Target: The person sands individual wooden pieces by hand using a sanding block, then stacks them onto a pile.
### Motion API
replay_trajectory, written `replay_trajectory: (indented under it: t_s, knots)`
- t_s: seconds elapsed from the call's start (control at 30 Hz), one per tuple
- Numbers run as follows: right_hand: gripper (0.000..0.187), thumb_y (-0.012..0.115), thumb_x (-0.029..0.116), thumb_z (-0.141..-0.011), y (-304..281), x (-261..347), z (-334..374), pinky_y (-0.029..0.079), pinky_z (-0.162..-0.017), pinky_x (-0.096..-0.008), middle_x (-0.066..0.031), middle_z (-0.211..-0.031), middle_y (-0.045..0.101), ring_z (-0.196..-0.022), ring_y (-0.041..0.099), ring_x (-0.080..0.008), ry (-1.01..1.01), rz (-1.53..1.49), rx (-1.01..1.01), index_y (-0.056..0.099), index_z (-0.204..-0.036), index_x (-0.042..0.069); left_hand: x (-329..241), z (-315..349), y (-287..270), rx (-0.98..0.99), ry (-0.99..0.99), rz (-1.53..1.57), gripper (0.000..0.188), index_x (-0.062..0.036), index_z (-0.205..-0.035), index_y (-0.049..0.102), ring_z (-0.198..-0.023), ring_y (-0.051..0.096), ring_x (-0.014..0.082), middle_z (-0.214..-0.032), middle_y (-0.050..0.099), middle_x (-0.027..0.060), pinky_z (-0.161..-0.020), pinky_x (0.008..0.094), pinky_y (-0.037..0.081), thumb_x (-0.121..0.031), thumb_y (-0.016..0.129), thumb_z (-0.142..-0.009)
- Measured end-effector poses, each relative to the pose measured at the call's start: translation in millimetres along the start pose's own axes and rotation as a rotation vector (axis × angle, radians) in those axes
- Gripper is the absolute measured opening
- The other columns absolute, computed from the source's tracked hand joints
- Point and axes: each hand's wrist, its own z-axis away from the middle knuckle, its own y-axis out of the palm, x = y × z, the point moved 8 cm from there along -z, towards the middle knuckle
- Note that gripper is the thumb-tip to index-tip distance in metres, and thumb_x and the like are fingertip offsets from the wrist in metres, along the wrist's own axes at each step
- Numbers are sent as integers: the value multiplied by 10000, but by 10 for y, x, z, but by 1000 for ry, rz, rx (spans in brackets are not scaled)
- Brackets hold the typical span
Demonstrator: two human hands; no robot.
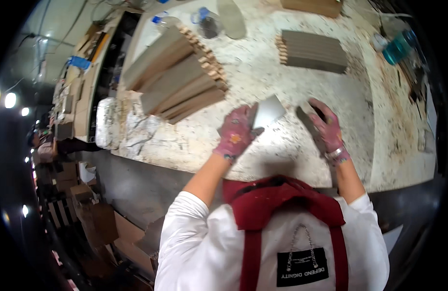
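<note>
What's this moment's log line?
pink-gloved left hand: touching flat silver sheet | pink-gloved right hand: holding narrow grey-brown strip | beyond: grey-brown slat stacks

Left grip (pixel 236 130) at a silvery sheet (pixel 271 111), right grip (pixel 326 127) around a dark strip (pixel 307 121)

The white, dark-speckled worktop (pixel 255 63) carries a large pile of grey-brown strips with pale notched ends (pixel 175 72), a smaller matching stack (pixel 313 51) and clear blue-capped plastic bottles (pixel 208 25)
</note>
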Motion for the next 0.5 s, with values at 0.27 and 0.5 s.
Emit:
replay_trajectory:
  t_s: [0.27, 0.5]
  knots:
    - [515, 717, 265, -916, -519, -337, 150, 440, -1007, -306, -113, -1247, 633, -1141, 582, -196, 89, -79, -166, 585, -1326, -18, -103, 225, -472, -5, 65, 7, 610, -78, -1390, 527, -1109, 591, 341, -1179, 619, 186, -982, 448, 466, -263, 707, -837]
    - [570, 740, 310, -893, -378, -404, 208, 443, -1009, -322, -105, -1270, 622, -1125, 579, -187, 77, -121, -140, 584, -1337, -11, -650, 550, 407, 148, 157, 11, 736, -146, -1488, 411, -1219, 518, 357, -1364, 478, 191, -1013, 473, 451, -251, 684, -813]
